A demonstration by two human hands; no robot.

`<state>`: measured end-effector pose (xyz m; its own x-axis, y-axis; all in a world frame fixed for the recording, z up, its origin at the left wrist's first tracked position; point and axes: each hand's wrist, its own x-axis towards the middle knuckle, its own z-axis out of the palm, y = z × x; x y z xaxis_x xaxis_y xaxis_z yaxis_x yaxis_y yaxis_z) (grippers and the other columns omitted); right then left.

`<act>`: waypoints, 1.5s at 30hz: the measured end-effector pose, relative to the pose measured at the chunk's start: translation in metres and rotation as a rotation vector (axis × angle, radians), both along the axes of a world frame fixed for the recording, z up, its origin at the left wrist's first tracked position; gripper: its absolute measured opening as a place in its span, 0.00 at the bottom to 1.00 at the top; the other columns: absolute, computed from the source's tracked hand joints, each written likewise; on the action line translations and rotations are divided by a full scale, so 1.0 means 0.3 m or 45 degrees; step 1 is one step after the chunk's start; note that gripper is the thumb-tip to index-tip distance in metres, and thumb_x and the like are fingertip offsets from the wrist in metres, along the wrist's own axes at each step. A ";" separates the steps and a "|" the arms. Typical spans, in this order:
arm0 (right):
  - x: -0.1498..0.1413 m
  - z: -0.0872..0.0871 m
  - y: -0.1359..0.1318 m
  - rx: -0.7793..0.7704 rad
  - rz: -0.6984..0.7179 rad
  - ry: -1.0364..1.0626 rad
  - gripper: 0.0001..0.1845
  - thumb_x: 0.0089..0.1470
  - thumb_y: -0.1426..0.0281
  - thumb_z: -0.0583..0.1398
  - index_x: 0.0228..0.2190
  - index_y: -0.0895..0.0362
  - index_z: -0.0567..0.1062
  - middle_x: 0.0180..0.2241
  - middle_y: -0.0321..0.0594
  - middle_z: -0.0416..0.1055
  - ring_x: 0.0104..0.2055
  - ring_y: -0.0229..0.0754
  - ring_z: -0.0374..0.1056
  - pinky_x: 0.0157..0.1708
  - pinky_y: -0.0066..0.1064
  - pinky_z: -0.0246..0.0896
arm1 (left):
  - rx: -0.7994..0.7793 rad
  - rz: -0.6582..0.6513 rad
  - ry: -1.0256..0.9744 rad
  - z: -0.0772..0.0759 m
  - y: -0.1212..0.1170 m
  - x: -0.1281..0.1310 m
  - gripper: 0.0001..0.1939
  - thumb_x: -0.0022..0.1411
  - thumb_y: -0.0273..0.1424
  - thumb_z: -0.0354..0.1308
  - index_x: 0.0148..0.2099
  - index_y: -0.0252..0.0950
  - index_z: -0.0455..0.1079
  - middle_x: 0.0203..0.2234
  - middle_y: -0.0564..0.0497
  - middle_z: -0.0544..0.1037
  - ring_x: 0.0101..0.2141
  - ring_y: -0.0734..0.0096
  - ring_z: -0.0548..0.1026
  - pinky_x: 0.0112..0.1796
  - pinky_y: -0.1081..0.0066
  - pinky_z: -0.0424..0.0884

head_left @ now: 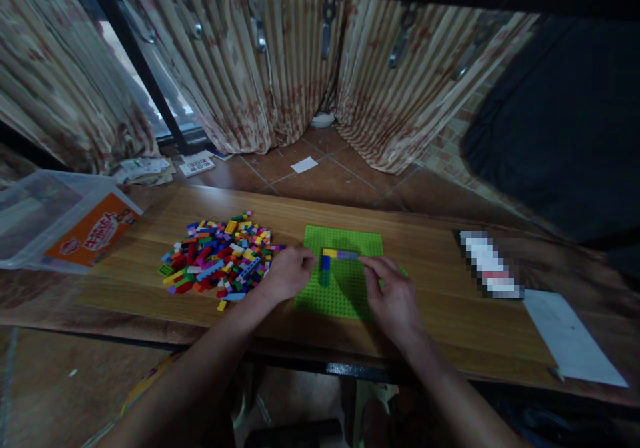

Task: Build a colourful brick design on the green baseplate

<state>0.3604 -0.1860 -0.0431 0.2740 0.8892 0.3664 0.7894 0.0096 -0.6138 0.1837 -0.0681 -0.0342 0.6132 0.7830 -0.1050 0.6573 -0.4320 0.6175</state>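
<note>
Hands apart! Right hand (pixel 395 295) at the purple brick (pixel 347 255), left hand (pixel 290 273) by the green baseplate's (pixel 350 235) left edge, grips unclear, between the desk's (pixel 435 268) long edges. Bricks look light, stiff; pinch their sides.

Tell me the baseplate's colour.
The baseplate is bright green, seen best in the head view.
</note>
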 end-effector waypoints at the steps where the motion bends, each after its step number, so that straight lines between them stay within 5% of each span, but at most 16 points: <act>1: 0.024 0.007 0.006 0.006 -0.053 0.008 0.15 0.60 0.71 0.51 0.42 0.58 0.76 0.39 0.45 0.75 0.41 0.44 0.71 0.44 0.37 0.67 | -0.015 0.005 -0.036 -0.001 -0.001 0.003 0.14 0.63 0.27 0.49 0.37 0.35 0.77 0.32 0.50 0.80 0.34 0.69 0.76 0.37 0.72 0.69; 5: 0.081 0.014 0.029 -0.017 -0.163 -0.006 0.15 0.58 0.69 0.52 0.40 0.60 0.77 0.38 0.47 0.75 0.39 0.45 0.71 0.41 0.37 0.67 | -0.046 -0.008 -0.102 -0.007 -0.030 0.023 0.15 0.61 0.30 0.53 0.49 0.35 0.72 0.40 0.49 0.80 0.38 0.67 0.77 0.42 0.69 0.71; 12: 0.183 0.033 0.026 -0.080 -0.372 -0.103 0.17 0.57 0.66 0.53 0.38 0.60 0.78 0.39 0.49 0.76 0.36 0.46 0.72 0.38 0.38 0.65 | 0.021 -0.168 -0.010 0.002 -0.064 0.009 0.42 0.50 0.32 0.65 0.66 0.38 0.54 0.63 0.42 0.61 0.57 0.55 0.69 0.56 0.60 0.66; 18: 0.301 -0.004 -0.006 -0.564 -0.356 -0.196 0.16 0.52 0.65 0.58 0.40 0.58 0.78 0.37 0.47 0.77 0.36 0.48 0.73 0.37 0.38 0.64 | 0.030 -0.301 0.068 0.004 -0.043 0.011 0.43 0.54 0.32 0.62 0.68 0.38 0.46 0.66 0.43 0.58 0.62 0.58 0.62 0.60 0.62 0.61; 21: 0.318 -0.037 -0.013 -0.643 -0.299 -0.283 0.14 0.49 0.67 0.61 0.38 0.57 0.79 0.37 0.46 0.78 0.36 0.48 0.73 0.37 0.37 0.64 | 0.059 -0.311 0.096 0.004 -0.039 0.014 0.43 0.55 0.33 0.62 0.69 0.37 0.46 0.66 0.41 0.58 0.62 0.57 0.62 0.60 0.62 0.61; 29: 0.303 -0.039 0.002 -0.472 -0.325 -0.261 0.07 0.47 0.71 0.60 0.30 0.55 0.79 0.30 0.43 0.77 0.32 0.46 0.72 0.34 0.38 0.64 | 0.069 -0.290 0.126 0.002 -0.044 0.015 0.43 0.56 0.33 0.60 0.69 0.39 0.44 0.65 0.42 0.58 0.61 0.56 0.64 0.59 0.62 0.62; 38: 0.185 -0.018 0.038 -0.373 -0.098 -0.026 0.12 0.51 0.70 0.58 0.38 0.56 0.78 0.37 0.42 0.76 0.36 0.42 0.72 0.41 0.37 0.65 | 0.051 -0.317 0.066 -0.005 -0.039 0.006 0.43 0.56 0.32 0.60 0.69 0.38 0.43 0.66 0.41 0.58 0.61 0.57 0.63 0.58 0.62 0.62; 45: 0.126 -0.044 0.054 -0.359 -0.112 0.004 0.15 0.51 0.67 0.59 0.42 0.56 0.77 0.35 0.43 0.77 0.35 0.44 0.72 0.39 0.38 0.66 | 0.003 -0.293 0.061 0.001 -0.039 0.001 0.44 0.54 0.29 0.60 0.69 0.37 0.44 0.64 0.41 0.60 0.57 0.57 0.69 0.55 0.63 0.66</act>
